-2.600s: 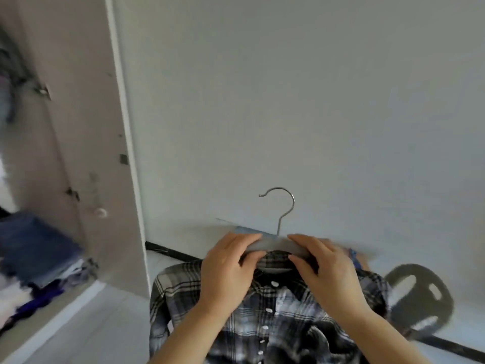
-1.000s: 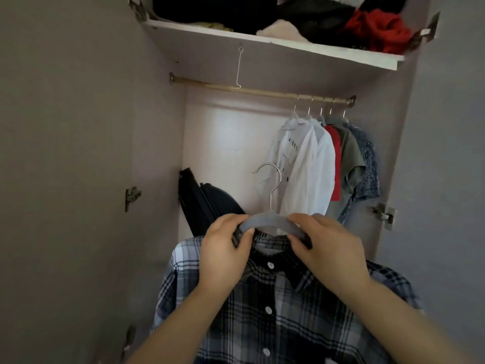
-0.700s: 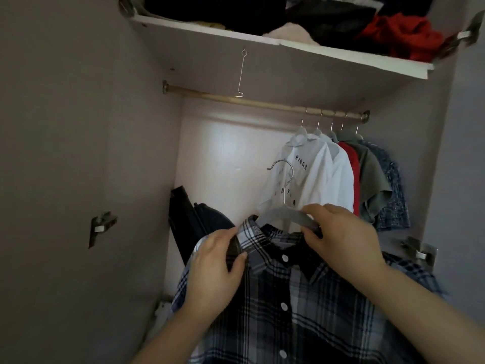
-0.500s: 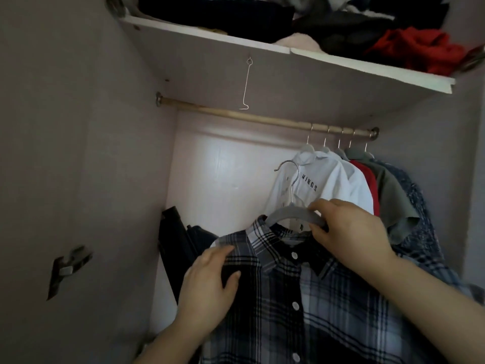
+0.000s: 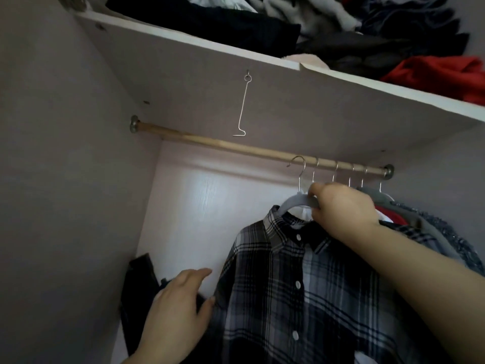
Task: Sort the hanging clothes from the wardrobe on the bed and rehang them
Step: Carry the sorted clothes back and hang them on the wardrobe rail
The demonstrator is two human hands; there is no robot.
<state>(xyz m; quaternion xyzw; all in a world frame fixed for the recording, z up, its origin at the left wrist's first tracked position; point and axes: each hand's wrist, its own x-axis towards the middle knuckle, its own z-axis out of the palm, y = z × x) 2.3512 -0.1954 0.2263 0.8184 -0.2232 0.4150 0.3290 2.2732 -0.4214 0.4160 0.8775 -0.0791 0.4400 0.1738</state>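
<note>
A black, grey and white plaid shirt (image 5: 296, 290) hangs on a grey hanger (image 5: 294, 202). My right hand (image 5: 341, 208) grips the hanger's right arm, just below the wooden wardrobe rail (image 5: 223, 147). The hanger's metal hook (image 5: 298, 164) is up at the rail, left of several other hooks; whether it rests over the rail I cannot tell. My left hand (image 5: 178, 308) is lower left, fingers relaxed, its thumb touching the shirt's left edge and holding nothing.
Several hung garments (image 5: 409, 222) crowd the rail's right end. The shelf (image 5: 262, 82) above carries piled dark and red clothes. A wire hook (image 5: 242, 109) dangles from its underside. A dark bag (image 5: 139, 282) leans at the bottom left. The rail's left half is bare.
I turned from the wall to the wardrobe. My right hand raised the hanger up to the rail. My left hand let go of the hanger and dropped to the shirt's left edge.
</note>
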